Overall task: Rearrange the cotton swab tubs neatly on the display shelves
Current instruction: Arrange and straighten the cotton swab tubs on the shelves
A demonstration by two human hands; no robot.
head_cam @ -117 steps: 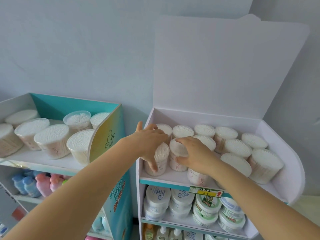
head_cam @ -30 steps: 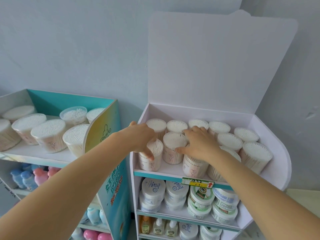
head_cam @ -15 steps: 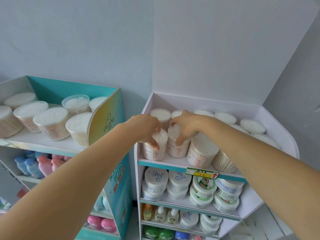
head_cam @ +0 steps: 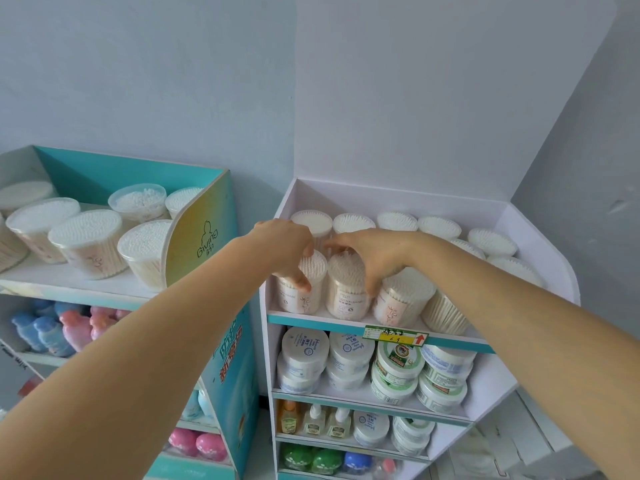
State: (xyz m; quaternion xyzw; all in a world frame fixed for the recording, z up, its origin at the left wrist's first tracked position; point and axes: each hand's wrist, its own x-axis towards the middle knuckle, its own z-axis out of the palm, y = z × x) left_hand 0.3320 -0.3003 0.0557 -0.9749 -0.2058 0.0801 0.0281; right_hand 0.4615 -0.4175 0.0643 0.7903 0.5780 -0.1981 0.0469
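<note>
Several clear cotton swab tubs stand in rows on the top shelf (head_cam: 457,337) of the white display stand. My left hand (head_cam: 285,249) reaches over the front-left tub (head_cam: 306,296), fingers curled behind its top and thumb down its front. My right hand (head_cam: 369,252) grips the second front tub (head_cam: 344,299) beside it, fingers over the top and thumb on its right side. The two tubs stand upright and close together. A third front tub (head_cam: 401,303) stands just right of my right thumb. My arms hide part of the right-hand tubs.
A teal display stand (head_cam: 204,237) on the left carries wider swab tubs (head_cam: 86,244). Below the white top shelf sit cream jars (head_cam: 398,362) and small bottles (head_cam: 313,420). The white stand's tall back panel (head_cam: 433,98) rises behind the tubs.
My right hand left the third front tub and moved left onto the second one. My left hand stayed on the front-left tub. The view rose and tilted slightly.
</note>
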